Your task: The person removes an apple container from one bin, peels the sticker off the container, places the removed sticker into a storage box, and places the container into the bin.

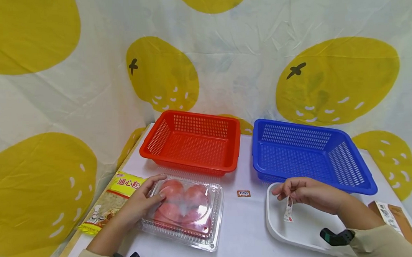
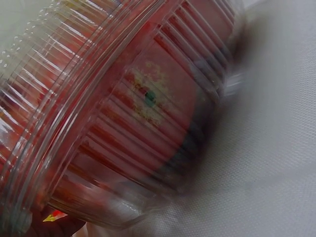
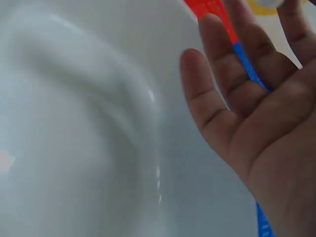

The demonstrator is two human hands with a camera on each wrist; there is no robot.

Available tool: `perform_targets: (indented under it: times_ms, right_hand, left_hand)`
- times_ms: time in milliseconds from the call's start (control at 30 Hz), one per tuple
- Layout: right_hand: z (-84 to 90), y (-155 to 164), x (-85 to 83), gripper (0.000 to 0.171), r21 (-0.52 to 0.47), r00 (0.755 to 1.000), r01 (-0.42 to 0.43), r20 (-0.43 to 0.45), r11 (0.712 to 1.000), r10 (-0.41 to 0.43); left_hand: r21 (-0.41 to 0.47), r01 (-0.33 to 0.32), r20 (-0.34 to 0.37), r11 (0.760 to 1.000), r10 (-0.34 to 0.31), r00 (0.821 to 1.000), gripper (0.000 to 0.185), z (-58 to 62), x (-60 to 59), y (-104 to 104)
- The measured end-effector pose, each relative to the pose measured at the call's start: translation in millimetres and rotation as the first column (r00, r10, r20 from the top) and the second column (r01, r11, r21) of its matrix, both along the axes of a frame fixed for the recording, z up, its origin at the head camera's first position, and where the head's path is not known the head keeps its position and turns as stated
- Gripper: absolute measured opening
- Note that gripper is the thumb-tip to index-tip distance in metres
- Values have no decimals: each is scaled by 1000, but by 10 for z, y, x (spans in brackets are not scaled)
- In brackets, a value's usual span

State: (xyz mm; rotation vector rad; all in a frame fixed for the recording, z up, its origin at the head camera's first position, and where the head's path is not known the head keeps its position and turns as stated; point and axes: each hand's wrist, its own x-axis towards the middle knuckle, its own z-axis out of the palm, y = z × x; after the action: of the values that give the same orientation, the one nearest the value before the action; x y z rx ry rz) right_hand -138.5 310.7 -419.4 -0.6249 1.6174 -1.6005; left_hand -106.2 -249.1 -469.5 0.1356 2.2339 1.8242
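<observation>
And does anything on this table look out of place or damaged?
One mild oddity: a small reddish printed piece lies alone on the white tabletop, between the clear box and the white tray, outside any container. I see nothing spilled or plainly damaged.

a creased, off-white sheet fills the background, hanging behind a table and down its left side. it is printed with large mustard-yellow fruit shapes, rounded like lemons; several are cut off by the edges of the view. two of those on the back carry a dark, cross-shaped stem mark, and many have small white curved dashes near their lower ends. the tabletop wears a plain white covering, its fine woven texture visible from the left wrist. a pale tan strip borders the table's left edge. the light is soft and diffuse, with greyish shading.
</observation>
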Motion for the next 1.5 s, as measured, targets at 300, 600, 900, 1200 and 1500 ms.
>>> perform_targets:
  times_ms: [300, 600, 900, 1200, 1500]
  right_hand:
    - [-183, 370, 4, 27, 141, 994, -29, 107, 990, 14]
    - [-416, 465, 31, 35, 337, 991, -10, 131, 941, -36]
    - [-463, 423, 21, 41, 390, 999, -4, 50, 921, -17]
    - [-226, 371, 60, 50, 438, 1000, 20, -2, 899, -21]
    - [102, -57, 189, 47, 289, 999, 3, -48, 957, 11]
  left_hand:
    - [24, 6, -13, 1000, -6, 1000, 60, -20, -5, 7]
    - [23, -4, 8, 1000, 4, 1000, 60, 11, 1, 16]
    - [3, -18, 22, 1000, 18, 1000, 59, 30, 14, 6]
    - [-130, 30, -44, 991, -35, 998, 52, 147, -21, -82]
    - [-147, 39, -145, 988, -61, 988, 48, 390, -195, -269]
